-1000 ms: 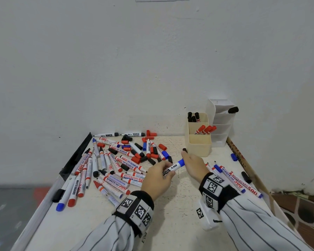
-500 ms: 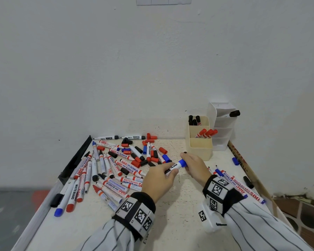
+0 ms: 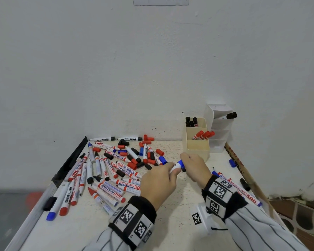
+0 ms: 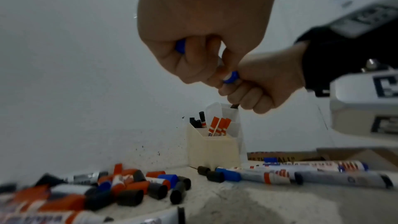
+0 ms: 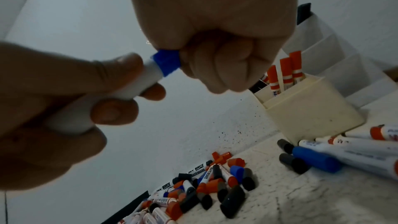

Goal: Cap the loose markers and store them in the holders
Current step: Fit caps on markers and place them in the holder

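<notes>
Both hands hold one white marker (image 3: 174,167) above the table's middle. My left hand (image 3: 159,180) grips its barrel (image 5: 137,81). My right hand (image 3: 194,167) curls round the blue cap (image 5: 167,62) on the marker's end, and the two fists almost touch (image 4: 230,77). A small dark piece (image 4: 234,106) pokes out under the right fist. Behind the hands stands a cream holder (image 3: 197,147) with red-capped markers (image 3: 204,134) and black-capped ones (image 3: 191,121). A white tiered holder (image 3: 220,124) beside it has one black-capped marker on top.
Several loose markers (image 3: 112,169) and red, black and blue caps (image 3: 147,156) cover the table's left half. More markers (image 3: 239,189), a blue cap (image 3: 232,163) and a black cap (image 3: 245,184) lie right, by a wooden stick (image 3: 243,171). A black strip (image 3: 71,160) edges the left side.
My hands have drawn together, so less of the marker's barrel shows between them. They have also shifted slightly right, toward the cream holder.
</notes>
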